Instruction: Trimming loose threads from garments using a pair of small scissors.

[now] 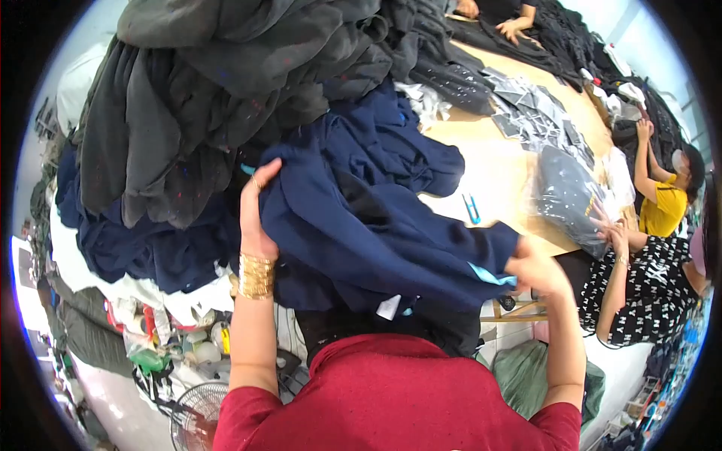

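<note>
A navy blue garment (376, 233) with light blue trim is stretched between my hands in front of my body. My left hand (259, 210) grips its left edge, thumb on top and the other fingers hidden beneath the cloth. At the right end my right hand (538, 270), somewhat blurred, is closed on the garment beside a light blue strip. A small white label hangs at the lower edge. Behind it lies more navy cloth (383, 135). Blue thread snips (471, 209) rest on the table, to the left of a plastic-bagged dark garment.
A tall heap of dark grey garments (248, 83) rises at the left and far side. Grey cut pieces (538, 113) lie on the wooden table (489, 161). To the right, a co-worker handles the bagged garment (564, 195). Others work farther off. A fan (197, 417) stands at lower left.
</note>
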### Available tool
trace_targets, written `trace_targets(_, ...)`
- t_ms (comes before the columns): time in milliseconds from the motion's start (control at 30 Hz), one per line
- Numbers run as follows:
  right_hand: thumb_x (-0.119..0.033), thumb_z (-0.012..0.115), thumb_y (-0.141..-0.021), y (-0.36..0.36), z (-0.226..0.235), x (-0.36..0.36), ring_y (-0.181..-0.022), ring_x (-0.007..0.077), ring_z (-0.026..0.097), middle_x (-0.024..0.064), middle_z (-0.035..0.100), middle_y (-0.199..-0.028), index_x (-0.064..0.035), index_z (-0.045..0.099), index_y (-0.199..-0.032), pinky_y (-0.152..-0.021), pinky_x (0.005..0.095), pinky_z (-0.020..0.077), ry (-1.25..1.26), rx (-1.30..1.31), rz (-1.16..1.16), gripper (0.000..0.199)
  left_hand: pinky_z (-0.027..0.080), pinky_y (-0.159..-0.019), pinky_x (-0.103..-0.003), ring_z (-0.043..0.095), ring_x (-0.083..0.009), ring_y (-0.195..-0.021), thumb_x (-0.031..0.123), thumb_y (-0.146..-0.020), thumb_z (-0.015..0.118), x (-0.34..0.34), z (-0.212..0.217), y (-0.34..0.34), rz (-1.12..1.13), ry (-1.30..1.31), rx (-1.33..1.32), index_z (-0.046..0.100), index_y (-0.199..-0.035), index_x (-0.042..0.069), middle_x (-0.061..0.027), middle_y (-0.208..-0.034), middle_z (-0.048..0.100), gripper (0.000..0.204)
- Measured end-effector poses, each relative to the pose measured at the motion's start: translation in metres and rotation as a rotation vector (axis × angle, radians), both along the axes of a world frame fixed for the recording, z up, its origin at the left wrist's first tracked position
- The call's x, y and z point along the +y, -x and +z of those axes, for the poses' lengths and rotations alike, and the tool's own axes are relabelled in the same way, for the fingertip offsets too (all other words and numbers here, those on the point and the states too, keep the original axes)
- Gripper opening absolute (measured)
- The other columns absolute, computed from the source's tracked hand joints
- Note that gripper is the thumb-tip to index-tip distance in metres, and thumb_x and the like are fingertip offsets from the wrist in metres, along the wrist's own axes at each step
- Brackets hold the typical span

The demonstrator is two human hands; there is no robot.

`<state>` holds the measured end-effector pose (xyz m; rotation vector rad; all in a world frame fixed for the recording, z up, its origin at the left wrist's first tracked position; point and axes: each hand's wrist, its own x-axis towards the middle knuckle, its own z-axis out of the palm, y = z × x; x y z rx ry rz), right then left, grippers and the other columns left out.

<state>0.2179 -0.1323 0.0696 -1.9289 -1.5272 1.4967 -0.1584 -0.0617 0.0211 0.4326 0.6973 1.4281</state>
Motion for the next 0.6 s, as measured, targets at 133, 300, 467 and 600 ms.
trace_targets(133, 0.003, 0.048, -0.081, -0.027, 0.002, 0.009, -0.050, 0.0026, 0.043, -0.0020, 0.046, -0.065, -0.0005, 0.055, -0.101, -0.043, 0.0176, 0.0321, -0.711, -0.196, -0.283, 0.021, 0.046, -0.086, -0.031, 0.059, -0.0179, -0.095, 0.022, -0.089, 0.047, -0.005, 0.019, -0.013, 0.144, -0.201, 0.314, 0.061, -0.101, 0.003, -0.0081, -0.104, 0.062, 0.026)
trace_targets(300, 0.004, 0.056, -0.075, 0.103, -0.008, 0.011, -0.086, 0.0229, 0.060, 0.0128, 0.061, -0.094, -0.0022, 0.061, -0.096, -0.077, 0.0320, 0.0473, -1.045, 0.364, 0.333, 0.022, 0.045, -0.083, -0.028, 0.059, -0.0138, -0.086, 0.023, -0.089, 0.050, -0.016, 0.043, -0.087, -0.133, -0.080, 0.209, 0.060, -0.099, 0.005, -0.0023, -0.092, 0.062, 0.023)
trace_targets(467, -0.005, 0.058, -0.077, 0.123, -0.041, 0.019, -0.104, 0.0265, 0.054, 0.0129, 0.057, -0.110, -0.0025, 0.055, -0.111, -0.089, 0.0349, 0.0426, -0.668, 0.370, 0.231, 0.035, 0.029, -0.100, -0.030, 0.042, -0.0182, -0.115, 0.015, -0.088, 0.054, -0.060, 0.096, -0.119, -0.603, -0.613, 0.648, 0.043, -0.124, -0.003, -0.0094, -0.122, 0.049, 0.041)
trace_targets(600, -0.010, 0.056, -0.082, 0.104, -0.031, 0.029, -0.083, 0.0186, 0.059, 0.0078, 0.060, -0.091, 0.0000, 0.052, -0.106, -0.071, 0.0310, 0.0495, -1.262, 0.249, 0.472, 0.026, 0.044, -0.081, -0.032, 0.058, -0.0266, -0.084, 0.013, -0.087, 0.052, -0.050, 0.094, -0.117, -0.470, -0.610, 0.820, 0.057, -0.100, -0.003, -0.0147, -0.093, 0.060, 0.020)
